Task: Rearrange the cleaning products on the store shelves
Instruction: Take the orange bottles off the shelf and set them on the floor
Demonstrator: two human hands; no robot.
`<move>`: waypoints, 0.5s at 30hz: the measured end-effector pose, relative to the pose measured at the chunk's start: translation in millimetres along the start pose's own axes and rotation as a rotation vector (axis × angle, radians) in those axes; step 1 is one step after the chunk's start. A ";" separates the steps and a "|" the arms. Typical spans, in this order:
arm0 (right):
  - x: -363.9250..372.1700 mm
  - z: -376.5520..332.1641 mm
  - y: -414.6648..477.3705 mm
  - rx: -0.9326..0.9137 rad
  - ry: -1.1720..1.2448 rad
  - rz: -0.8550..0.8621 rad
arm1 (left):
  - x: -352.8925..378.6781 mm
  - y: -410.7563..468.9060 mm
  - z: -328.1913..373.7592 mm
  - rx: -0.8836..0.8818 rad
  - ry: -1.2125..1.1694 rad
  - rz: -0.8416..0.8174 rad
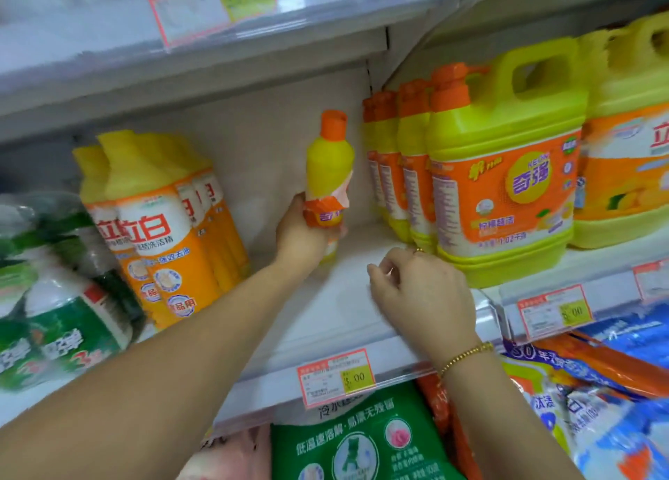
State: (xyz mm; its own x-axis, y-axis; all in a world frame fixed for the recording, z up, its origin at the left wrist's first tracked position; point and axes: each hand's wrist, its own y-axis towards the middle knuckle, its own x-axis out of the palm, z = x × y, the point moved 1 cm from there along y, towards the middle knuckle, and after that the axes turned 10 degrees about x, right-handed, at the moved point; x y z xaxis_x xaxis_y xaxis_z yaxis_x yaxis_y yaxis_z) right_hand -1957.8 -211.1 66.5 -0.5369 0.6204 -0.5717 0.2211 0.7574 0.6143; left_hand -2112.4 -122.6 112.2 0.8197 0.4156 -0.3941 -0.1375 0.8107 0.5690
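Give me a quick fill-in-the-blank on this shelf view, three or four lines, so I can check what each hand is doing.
1. The left hand grips a small yellow bottle with an ____ cap.
2. The right hand holds ____.
3. The bottle's label is ____ and peeling.
4. The big handled jug stands to the ____ of the held bottle.

Missing words: orange; nothing; torn; right

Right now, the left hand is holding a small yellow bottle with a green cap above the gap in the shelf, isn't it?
Not quite: the cap is orange, not green. The head view shows the left hand holding the small yellow bottle upright over the gap in the shelf, between the tall bottles and the jugs.
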 end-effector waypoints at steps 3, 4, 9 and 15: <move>-4.7 6.2 2.3 0.036 0.209 -0.106 | -12.6 -33.3 23.8 0.129 -0.059 -0.069; -9.1 7.9 2.0 0.062 0.378 -0.144 | -19.2 -42.7 33.0 0.158 -0.082 -0.084; -62.3 -12.0 -30.1 0.189 1.099 -0.083 | -63.7 -85.1 80.8 0.317 0.015 -0.115; -107.0 -70.5 -57.4 0.053 1.161 -0.240 | -114.0 -140.2 107.5 0.340 0.172 -0.023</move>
State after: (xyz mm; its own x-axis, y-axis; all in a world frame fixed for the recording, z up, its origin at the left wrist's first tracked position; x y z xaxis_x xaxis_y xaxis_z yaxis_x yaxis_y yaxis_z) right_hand -1970.5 -335.3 130.7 -0.9803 -0.0736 0.1831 0.0330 0.8537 0.5197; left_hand -2126.7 -328.0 154.9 0.7110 0.4856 -0.5087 0.0957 0.6498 0.7541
